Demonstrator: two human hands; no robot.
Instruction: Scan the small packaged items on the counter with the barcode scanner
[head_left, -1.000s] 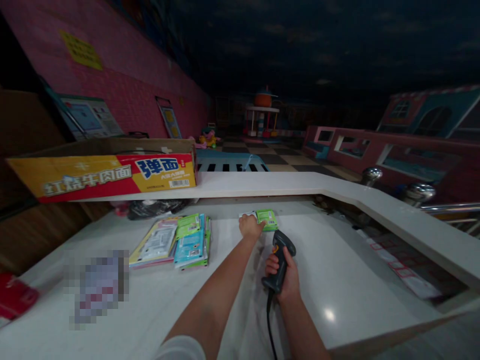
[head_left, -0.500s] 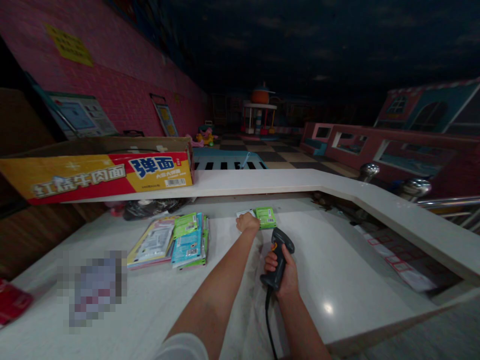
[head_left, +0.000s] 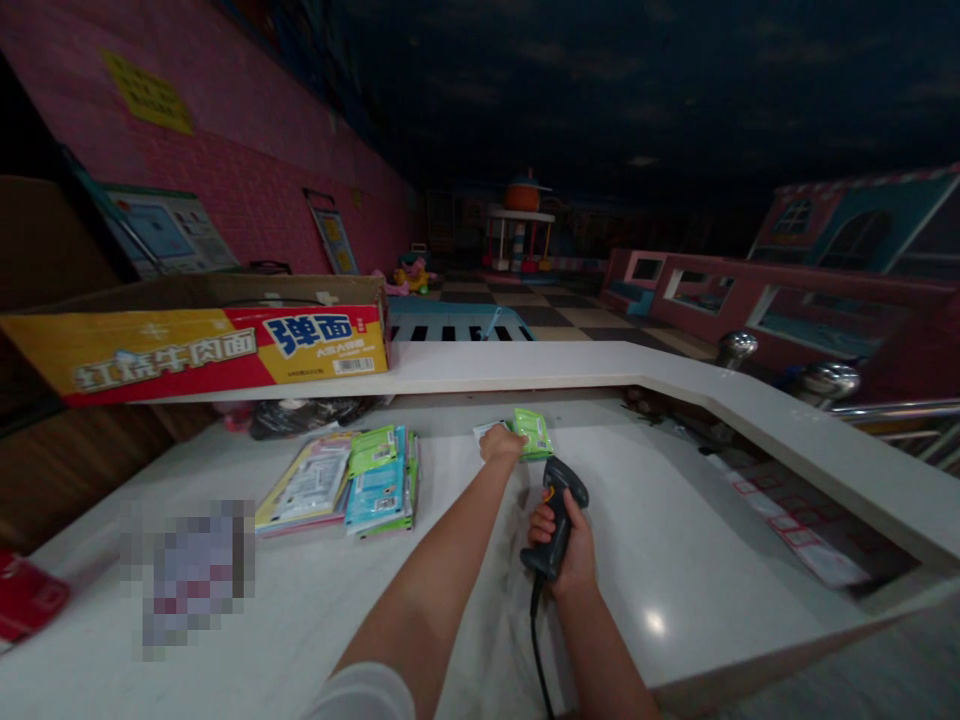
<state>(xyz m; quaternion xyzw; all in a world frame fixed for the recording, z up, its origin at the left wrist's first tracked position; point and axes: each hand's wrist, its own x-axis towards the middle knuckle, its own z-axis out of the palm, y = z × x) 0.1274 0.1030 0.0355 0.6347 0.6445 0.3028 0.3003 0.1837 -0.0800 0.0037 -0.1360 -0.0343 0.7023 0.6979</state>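
Observation:
My right hand [head_left: 574,545] is wrapped round the grip of a dark barcode scanner [head_left: 557,515], whose cable runs down toward me. Farther out over the counter, my left hand [head_left: 501,441] pinches the near-left edge of a green packet [head_left: 533,430], which looks slightly tilted up. Its fingertips are partly hidden behind the hand. Another pale packet [head_left: 486,428] shows at the left side of that hand. Left of my forearm lie stacked packets: green ones [head_left: 373,450] over blue ones [head_left: 375,495], next to larger silvery ones [head_left: 311,480].
A yellow-and-red cardboard box [head_left: 225,345] stands on the raised white ledge [head_left: 510,362] along the counter's far side. A black plastic bag [head_left: 300,417] sits under it. A red object [head_left: 30,600] lies at far left, and papers with red frames [head_left: 787,520] lie at right.
My left hand has shifted slightly right, and the green packet now tilts up at its far edge. My right hand and the barcode scanner have stayed in place.

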